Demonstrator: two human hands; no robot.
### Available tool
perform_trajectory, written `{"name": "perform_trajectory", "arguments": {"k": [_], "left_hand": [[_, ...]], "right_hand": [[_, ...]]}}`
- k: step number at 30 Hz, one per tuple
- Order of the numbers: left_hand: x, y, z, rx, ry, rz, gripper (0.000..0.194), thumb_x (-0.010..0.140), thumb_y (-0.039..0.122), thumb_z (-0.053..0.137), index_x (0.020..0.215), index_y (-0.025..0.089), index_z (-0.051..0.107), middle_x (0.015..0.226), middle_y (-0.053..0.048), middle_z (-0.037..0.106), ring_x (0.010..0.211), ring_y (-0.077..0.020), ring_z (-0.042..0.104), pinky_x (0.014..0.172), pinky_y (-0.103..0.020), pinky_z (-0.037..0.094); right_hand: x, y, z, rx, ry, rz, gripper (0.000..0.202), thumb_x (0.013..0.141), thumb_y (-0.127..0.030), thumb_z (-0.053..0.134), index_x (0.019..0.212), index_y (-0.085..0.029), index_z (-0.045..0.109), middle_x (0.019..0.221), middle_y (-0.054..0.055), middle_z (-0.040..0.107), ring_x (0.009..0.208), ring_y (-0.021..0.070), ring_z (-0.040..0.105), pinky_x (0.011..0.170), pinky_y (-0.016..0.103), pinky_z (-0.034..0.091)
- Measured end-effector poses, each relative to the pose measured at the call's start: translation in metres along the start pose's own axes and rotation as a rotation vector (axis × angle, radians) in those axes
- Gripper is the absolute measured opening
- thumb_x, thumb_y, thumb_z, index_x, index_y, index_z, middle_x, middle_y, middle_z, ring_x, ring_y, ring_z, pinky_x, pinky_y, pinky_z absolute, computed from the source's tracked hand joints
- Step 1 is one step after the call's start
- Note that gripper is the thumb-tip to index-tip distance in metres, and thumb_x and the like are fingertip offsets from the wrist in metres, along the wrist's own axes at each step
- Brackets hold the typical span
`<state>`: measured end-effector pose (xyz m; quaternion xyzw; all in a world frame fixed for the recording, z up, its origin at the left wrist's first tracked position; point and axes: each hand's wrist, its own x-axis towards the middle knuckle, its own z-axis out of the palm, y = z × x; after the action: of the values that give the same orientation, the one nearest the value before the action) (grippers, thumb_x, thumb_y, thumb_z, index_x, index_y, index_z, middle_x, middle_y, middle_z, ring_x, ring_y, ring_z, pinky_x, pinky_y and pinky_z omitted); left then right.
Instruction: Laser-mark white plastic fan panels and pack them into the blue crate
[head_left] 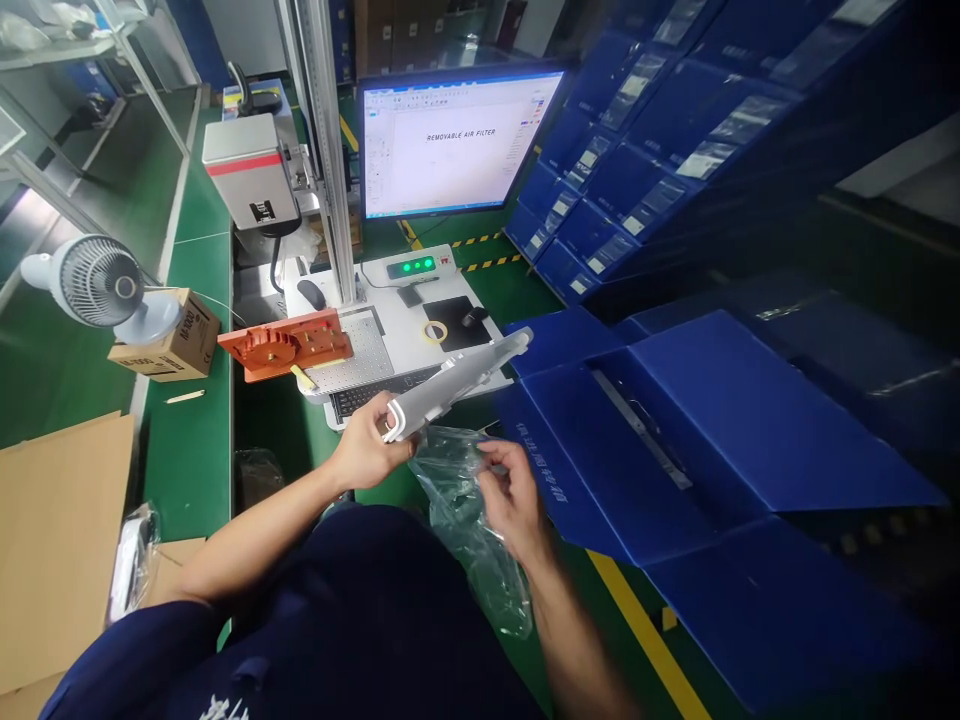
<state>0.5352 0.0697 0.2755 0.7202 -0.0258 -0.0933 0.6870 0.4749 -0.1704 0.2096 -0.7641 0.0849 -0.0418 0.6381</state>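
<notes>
My left hand [367, 447] is closed around the near end of a long white plastic panel [457, 380] with curved edges and small clips along its underside. The panel points away to the right, over the front of the white machine table. Just below it, my right hand [514, 495] pinches the top of a clear plastic bag [457, 480], which hangs crumpled in front of my dark shirt. The panel lies outside the bag, as far as I can see. Part of the panel's near end is hidden by my left fingers.
An open blue box [637, 460] with spread flaps stands at the right, below stacked blue boxes [637, 140]. Ahead are a monitor [461, 145], a marking machine head [247, 170] and an orange fixture [289, 345]. A fan [97, 280] sits on a carton [176, 340] at left.
</notes>
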Motion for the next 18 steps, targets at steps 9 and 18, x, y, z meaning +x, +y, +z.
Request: {"name": "perform_trajectory", "arguments": {"k": [9, 18], "left_hand": [[-0.022, 0.024, -0.044, 0.012, 0.020, 0.042, 0.065, 0.074, 0.053, 0.100, 0.116, 0.013, 0.069, 0.109, -0.012, 0.077, 0.097, -0.0260, 0.071, 0.085, -0.035, 0.058], [-0.102, 0.044, -0.132, 0.193, 0.265, 0.210, 0.061, 0.076, 0.049, 0.095, 0.130, 0.031, 0.072, 0.101, -0.006, 0.076, 0.081, -0.0272, 0.067, 0.066, -0.038, 0.059]], "right_hand": [[0.016, 0.022, -0.001, -0.302, -0.044, 0.030, 0.063, 0.097, -0.085, 0.059, 0.084, -0.024, 0.068, 0.066, -0.001, 0.056, 0.064, 0.0188, 0.051, 0.061, 0.033, 0.039], [0.057, 0.072, 0.016, -0.287, 0.244, 0.203, 0.079, 0.082, -0.103, 0.047, 0.080, -0.026, 0.061, 0.073, 0.006, 0.067, 0.071, 0.0245, 0.057, 0.070, 0.038, 0.042]]}}
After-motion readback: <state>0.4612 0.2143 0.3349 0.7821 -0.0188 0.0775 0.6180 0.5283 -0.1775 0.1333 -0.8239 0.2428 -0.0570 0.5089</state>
